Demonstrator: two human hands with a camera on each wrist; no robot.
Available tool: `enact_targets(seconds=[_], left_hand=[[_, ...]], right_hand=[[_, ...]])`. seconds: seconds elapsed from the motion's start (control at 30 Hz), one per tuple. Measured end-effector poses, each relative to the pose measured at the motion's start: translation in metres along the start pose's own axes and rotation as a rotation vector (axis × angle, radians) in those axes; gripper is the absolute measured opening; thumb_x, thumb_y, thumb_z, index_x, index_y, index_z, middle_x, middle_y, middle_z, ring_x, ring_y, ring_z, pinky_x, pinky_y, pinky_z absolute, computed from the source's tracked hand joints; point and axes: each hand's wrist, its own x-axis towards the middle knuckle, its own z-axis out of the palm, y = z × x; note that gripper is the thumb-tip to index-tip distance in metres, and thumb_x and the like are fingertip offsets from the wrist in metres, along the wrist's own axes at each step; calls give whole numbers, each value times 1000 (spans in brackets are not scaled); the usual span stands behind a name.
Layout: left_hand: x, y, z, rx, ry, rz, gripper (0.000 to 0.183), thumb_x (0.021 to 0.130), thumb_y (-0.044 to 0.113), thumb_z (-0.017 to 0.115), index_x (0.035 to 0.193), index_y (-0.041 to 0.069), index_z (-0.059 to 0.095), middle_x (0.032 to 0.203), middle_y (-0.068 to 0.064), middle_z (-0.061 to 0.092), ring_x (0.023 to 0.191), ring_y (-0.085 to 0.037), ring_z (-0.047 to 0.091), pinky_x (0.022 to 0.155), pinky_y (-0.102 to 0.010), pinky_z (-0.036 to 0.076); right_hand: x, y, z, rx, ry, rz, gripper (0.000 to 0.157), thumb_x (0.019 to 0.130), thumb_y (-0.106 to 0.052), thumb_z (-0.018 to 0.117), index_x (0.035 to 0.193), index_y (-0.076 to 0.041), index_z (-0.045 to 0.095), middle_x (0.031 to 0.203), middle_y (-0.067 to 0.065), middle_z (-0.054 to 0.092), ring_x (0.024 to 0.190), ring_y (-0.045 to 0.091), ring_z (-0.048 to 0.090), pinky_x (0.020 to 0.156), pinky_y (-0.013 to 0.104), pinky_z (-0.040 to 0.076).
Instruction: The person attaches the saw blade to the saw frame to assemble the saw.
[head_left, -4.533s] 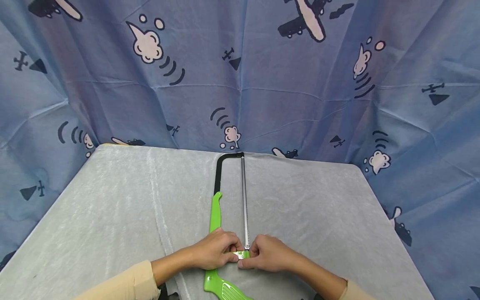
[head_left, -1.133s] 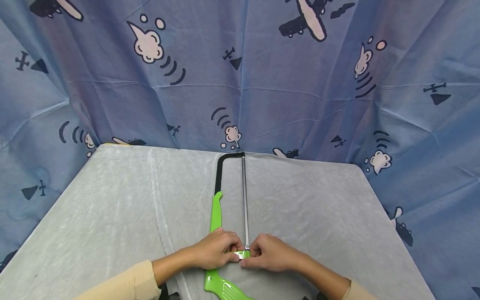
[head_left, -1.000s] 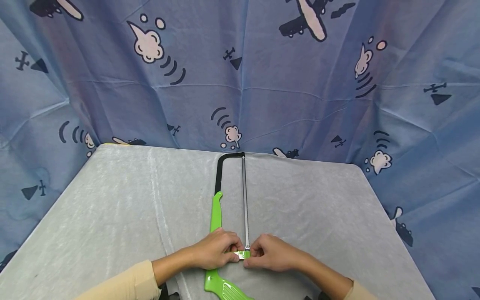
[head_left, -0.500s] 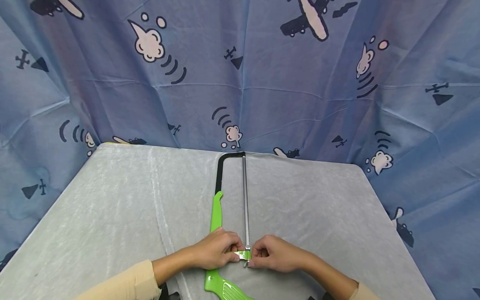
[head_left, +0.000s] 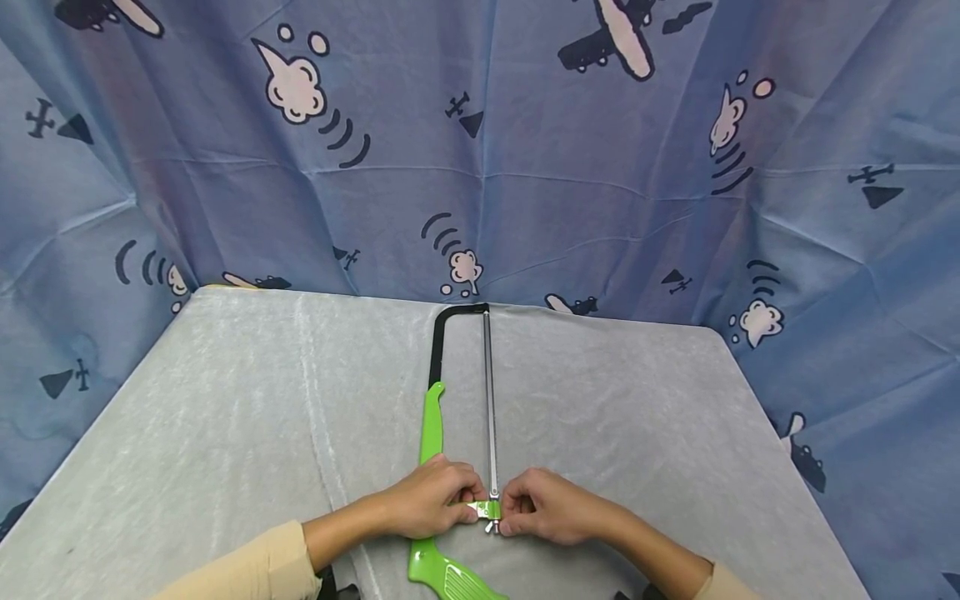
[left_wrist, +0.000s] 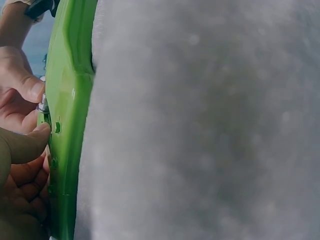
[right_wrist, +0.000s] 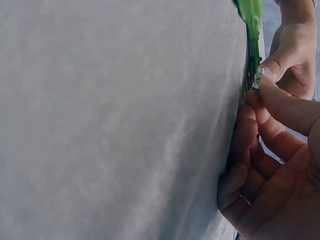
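A hacksaw lies on the grey cloth in the head view, with a green handle (head_left: 450, 575), a black bow (head_left: 438, 350) and a silver blade (head_left: 489, 400). My left hand (head_left: 437, 498) grips the green frame, its thumb and finger at the short green crosspiece (head_left: 487, 509). Just below that crosspiece a small wing nut (head_left: 492, 527) sticks out. The thumb and forefinger of my right hand (head_left: 551, 506) pinch at the wing nut from the right; the right wrist view shows its thumb tip against the wing nut (right_wrist: 258, 78). My left palm hides part of the frame.
The grey cloth (head_left: 637, 417) covers the table under the saw. Behind it hangs a blue curtain (head_left: 525, 208) printed with planes and clouds. The table's far edge runs close to the saw's black end.
My right fingers have shifted slightly right and off the front of the crosspiece, so the wing nut now shows. My left hand and the hacksaw have stayed in place.
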Motion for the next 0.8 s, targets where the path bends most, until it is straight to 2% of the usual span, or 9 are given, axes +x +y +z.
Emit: enact_targets(seconds=[0.3, 0.4, 0.53, 0.7, 0.8], left_hand=[[1, 2, -1, -1, -4, 0, 10, 83, 16, 77, 90, 18, 69, 76, 18, 53, 69, 6, 46, 77, -18, 34], [1, 2, -1, 2, -3, 4, 10, 83, 16, 77, 90, 18, 69, 76, 18, 53, 68, 6, 45, 77, -18, 34], [1, 2, -2, 2, -3, 8, 10, 84, 16, 77, 90, 18, 69, 76, 18, 53, 69, 7, 46, 77, -18, 35], [0, 1, -2, -6, -6, 12, 10, 84, 15, 76, 91, 17, 69, 76, 18, 54, 69, 7, 46, 77, -18, 34], [0, 1, -1, -6, -5, 15, 10, 84, 15, 76, 91, 17, 69, 76, 17, 54, 69, 7, 46, 76, -18, 34]], right_hand=[[0, -10, -2, -134, -54, 6, 28, 92, -19, 69, 68, -18, 54, 58, -18, 39, 50, -6, 32, 47, 16, 27], [1, -17, -2, -186, -51, 5, 29, 90, -15, 66, 65, -18, 51, 57, -19, 37, 49, -6, 32, 47, 15, 26], [4, -24, 2, -242, -8, 35, 32, 84, -19, 68, 59, -18, 49, 54, -21, 37, 47, -6, 33, 44, 15, 27], [7, -29, 9, -310, 65, 121, 47, 83, -40, 75, 52, -21, 45, 46, -21, 33, 41, -6, 28, 40, 17, 25], [9, -31, 15, -375, 114, 157, 52, 80, -48, 76, 50, -23, 42, 43, -20, 30, 39, -5, 25, 38, 19, 23]])
